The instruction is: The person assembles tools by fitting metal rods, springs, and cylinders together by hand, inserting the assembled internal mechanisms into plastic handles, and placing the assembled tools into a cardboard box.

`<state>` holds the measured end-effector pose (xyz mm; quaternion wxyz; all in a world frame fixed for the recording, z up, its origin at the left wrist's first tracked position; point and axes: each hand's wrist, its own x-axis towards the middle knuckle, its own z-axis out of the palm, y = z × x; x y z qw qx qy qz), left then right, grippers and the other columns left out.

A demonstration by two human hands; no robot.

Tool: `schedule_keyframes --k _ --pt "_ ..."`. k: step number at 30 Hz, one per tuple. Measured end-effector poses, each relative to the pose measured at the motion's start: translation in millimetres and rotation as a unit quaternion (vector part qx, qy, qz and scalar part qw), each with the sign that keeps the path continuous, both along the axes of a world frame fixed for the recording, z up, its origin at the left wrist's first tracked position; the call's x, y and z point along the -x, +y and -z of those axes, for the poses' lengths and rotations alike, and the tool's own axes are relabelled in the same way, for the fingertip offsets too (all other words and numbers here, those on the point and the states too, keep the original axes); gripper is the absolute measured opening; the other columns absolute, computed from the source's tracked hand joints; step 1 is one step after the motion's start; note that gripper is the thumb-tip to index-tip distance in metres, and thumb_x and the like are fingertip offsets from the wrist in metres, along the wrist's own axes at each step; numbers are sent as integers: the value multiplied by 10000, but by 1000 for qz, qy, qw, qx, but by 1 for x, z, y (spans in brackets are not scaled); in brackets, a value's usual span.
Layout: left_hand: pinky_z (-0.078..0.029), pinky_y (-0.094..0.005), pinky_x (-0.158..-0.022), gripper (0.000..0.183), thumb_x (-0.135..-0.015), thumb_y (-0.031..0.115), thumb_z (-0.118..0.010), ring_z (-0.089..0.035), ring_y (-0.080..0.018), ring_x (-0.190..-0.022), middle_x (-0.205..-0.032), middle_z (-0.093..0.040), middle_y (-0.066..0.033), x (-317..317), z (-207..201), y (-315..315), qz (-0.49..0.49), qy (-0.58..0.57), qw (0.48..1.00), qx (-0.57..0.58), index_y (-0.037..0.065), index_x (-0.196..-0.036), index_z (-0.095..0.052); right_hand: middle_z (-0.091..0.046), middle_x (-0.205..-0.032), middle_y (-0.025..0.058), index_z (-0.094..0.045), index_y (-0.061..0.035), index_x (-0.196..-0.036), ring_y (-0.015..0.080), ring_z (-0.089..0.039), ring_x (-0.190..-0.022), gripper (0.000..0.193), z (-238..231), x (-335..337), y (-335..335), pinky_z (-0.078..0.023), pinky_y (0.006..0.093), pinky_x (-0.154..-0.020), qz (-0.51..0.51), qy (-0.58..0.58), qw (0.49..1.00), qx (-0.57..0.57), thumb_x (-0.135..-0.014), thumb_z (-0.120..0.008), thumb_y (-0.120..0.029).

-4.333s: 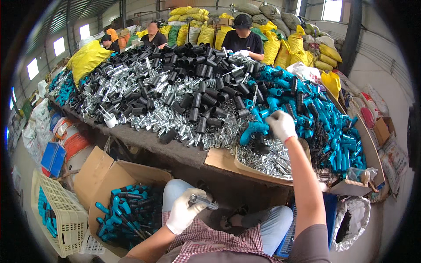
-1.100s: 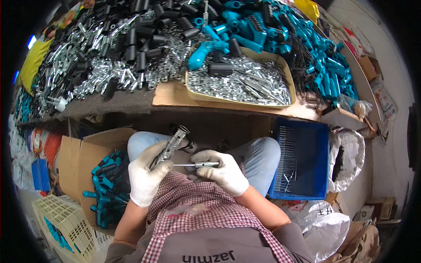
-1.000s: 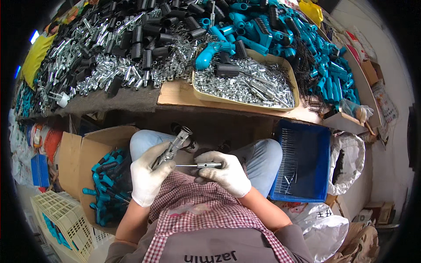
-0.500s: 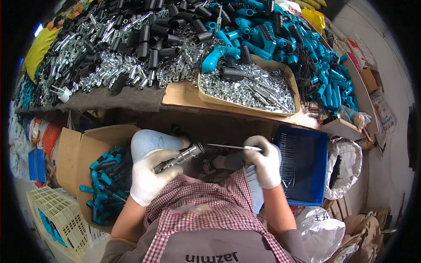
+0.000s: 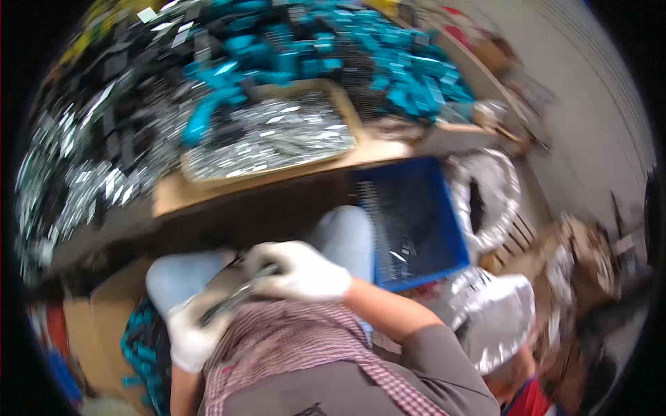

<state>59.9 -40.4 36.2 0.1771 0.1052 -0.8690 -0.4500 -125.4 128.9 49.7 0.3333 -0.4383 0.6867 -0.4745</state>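
My left hand (image 5: 196,331), in a white glove, is closed around a silver metal tube (image 5: 223,305) that slants up to the right over my lap. Closed fingers of my gloved right hand (image 5: 302,274) meet the tube's upper end. A thin metal streak between tube and right fingers looks like the slim rod (image 5: 244,288), though blur and the fingers hide most of it. Under both hands lies my checked apron (image 5: 277,329).
Ahead, the bench holds a tray (image 5: 350,114) of small metal parts, heaped teal casings (image 5: 409,76) and dark and silver pieces. A blue bin (image 5: 454,229) with thin rods stands right, beside a white sack (image 5: 513,187). Lower left is a cardboard box (image 5: 104,340) of teal-and-black pieces.
My right hand has come left and the rod has met the tube, where a gap was before. The view has swung to the right and blurred. The left hand still holds the tube.
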Motion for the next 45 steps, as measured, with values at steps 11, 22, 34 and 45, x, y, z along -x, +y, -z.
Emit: schedule_keyframes --k 11,22,34,45 --pt "-329 -216 -449 219 -855 111 -634 -466 -59 -504 -705 -605 -52 -5 28 -1 -39 -6 987 -155 -79 -962 -649 -586 -799 106 -536 -12 -1039 225 -608 -778 286 44 -14 -7 -502 350 -696 23 -20 991 133 -938 -617 -267" --pt "-522 -388 -758 203 -864 81 -640 -693 -324 -810 -937 -719 -192 9 -20 6 69 9 998 -9 -63 -990 -707 -657 -841 70 -630 2 -1060 126 -648 -684 290 45 -31 -16 -534 272 -603 55 -204 965 157 -1002 -472 -233" --pt "-521 -347 -824 252 -905 107 -640 -656 -231 -921 -1062 -707 -138 -26 -5 -26 -12 -28 997 -71 -58 -1091 -682 -639 -881 120 -596 31 -1085 175 -677 -645 295 72 -57 -67 -539 296 -526 72 -225 957 167 -994 -395 -163" --pt "-518 -321 -822 331 -901 62 -624 -651 -214 -926 -1146 -698 -163 -56 10 -67 -61 -40 993 -93 -86 -1196 -646 -663 -907 145 -604 21 -1095 197 -676 -621 304 59 -72 -105 -530 295 -486 33 -260 953 153 -972 -413 -181"
